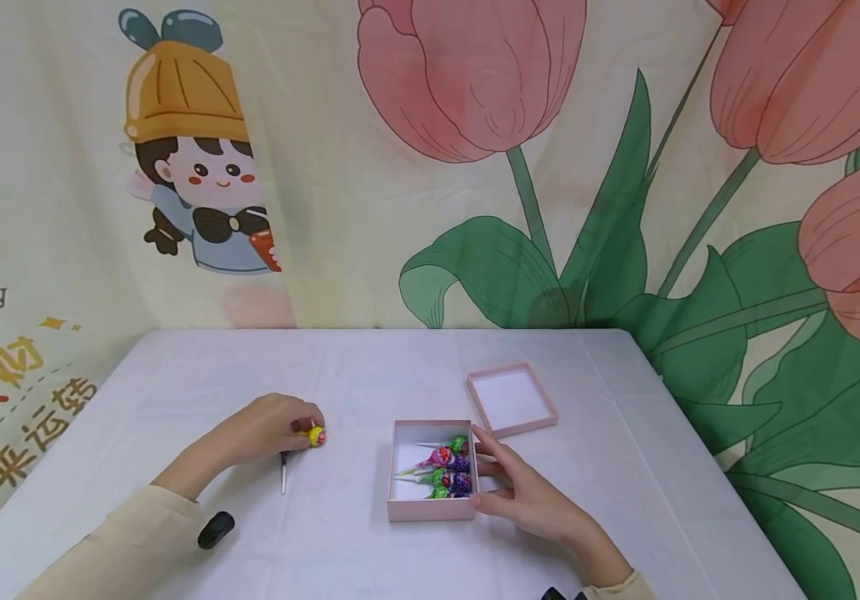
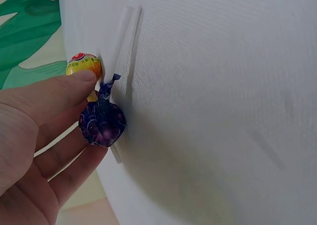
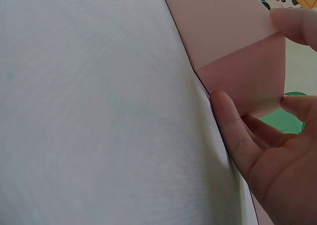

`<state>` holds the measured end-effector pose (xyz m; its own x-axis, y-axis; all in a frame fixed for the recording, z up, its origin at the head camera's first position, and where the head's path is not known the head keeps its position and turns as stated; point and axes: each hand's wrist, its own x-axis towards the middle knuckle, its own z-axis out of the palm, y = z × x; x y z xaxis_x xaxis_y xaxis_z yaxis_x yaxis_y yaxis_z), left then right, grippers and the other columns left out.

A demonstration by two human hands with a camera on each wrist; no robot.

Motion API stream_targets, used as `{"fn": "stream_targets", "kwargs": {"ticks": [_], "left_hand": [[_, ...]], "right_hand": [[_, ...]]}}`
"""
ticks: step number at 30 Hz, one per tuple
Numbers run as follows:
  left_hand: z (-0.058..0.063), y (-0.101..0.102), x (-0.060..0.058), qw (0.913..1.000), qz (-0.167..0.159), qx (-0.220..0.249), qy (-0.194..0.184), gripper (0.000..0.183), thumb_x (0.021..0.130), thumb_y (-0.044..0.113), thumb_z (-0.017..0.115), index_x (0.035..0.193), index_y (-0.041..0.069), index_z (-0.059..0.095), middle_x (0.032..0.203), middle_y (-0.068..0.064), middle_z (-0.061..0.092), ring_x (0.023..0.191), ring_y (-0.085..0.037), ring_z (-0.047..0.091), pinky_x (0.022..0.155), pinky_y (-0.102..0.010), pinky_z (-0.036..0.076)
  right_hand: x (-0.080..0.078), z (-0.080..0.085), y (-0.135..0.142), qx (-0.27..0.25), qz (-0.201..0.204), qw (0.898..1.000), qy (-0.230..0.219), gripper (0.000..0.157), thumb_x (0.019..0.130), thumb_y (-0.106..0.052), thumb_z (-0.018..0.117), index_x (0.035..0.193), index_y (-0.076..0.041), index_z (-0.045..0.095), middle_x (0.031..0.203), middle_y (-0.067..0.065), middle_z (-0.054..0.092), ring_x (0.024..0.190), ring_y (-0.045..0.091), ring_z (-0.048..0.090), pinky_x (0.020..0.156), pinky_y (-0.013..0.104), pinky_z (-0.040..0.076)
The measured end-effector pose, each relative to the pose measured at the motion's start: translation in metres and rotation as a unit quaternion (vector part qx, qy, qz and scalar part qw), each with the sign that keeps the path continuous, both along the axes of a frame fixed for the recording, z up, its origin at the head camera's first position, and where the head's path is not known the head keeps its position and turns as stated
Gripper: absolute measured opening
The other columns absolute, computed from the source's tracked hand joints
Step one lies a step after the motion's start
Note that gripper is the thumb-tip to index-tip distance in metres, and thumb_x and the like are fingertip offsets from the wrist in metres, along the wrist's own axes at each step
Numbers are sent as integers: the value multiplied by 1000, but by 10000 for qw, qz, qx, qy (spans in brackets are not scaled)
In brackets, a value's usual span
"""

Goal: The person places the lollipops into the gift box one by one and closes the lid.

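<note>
My left hand (image 1: 274, 429) pinches a yellow-wrapped lollipop (image 2: 83, 65) between thumb and fingers, low over the table on the left. Right beside it is a purple-wrapped lollipop (image 2: 102, 123); its white stick (image 1: 283, 479) points toward me in the head view. Whether the fingers also touch the purple one, I cannot tell. A pink open-topped box (image 1: 430, 510) stands at the middle, holding several lollipops (image 1: 441, 479) in green, pink and purple wrappers. Around the box's right side my right hand (image 1: 523, 496) grips, thumb and fingers against its walls (image 3: 242, 76).
Behind the box, to the right, lies the pink-rimmed lid (image 1: 512, 400), its white inside facing up. A white cloth covers the table (image 1: 355, 367). A printed curtain (image 1: 325, 167) with tulips hangs behind the back edge.
</note>
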<state>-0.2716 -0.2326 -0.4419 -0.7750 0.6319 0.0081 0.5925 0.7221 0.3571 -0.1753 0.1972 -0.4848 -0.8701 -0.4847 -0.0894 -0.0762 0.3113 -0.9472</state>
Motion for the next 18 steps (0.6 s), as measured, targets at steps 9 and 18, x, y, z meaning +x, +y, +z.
{"fn": "stream_targets", "kwargs": {"ticks": [9,18], "left_hand": [[0,10,-5,9998,140,41,-163,19,92,10,83,101,25,75,84,14,65,77,-5,55,71,-27,50],[1,19,-4,9998,184,-22,-117,14,93,16,84,100,25,75,80,13,62,73,-5,53,68,-27,48]], "right_hand": [[0,-1,0,34,-13,10000,-16,89,101,-28,76,170,-34,21,168,16,34,146,36,48,106,36,54],[-1,-1,1,-78,45,10000,-17,89,101,-26,75,170,-34,20,168,16,34,147,36,47,105,32,54]]}}
